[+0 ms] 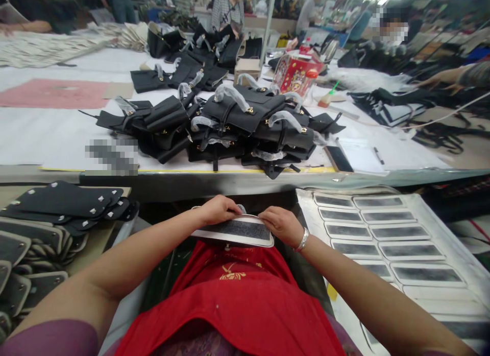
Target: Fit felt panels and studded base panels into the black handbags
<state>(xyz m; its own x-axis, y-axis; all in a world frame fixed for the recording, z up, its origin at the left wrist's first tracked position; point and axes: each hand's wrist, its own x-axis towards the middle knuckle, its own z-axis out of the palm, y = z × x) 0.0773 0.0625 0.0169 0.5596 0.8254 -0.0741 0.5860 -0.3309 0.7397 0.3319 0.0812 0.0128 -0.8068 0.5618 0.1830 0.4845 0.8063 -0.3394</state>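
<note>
Fingers closed, the left hand [221, 210] and right hand [282, 225] pinch the upper edge of a panel [245, 230] just above the red apron [241, 305]. This one looks to be in work; similar panels [411, 251] lie in rows at right, but which are finished I cannot tell. The held piece has rounded corners and a dark strip within a pale border

Lower centre: red cloth apron [229, 320], printed with gold floral motifs. Centre: flat rounded panel [247, 231], white with a dark-grey band; above it, black bags [264, 103] with gold-coloured fittings [250, 110]. Right: white rounded panels [426, 274], banded dark grey. Upper left: flat salmon-pink sheet [49, 93]. Lower left: purple fabric sleeve [53, 338].
</note>
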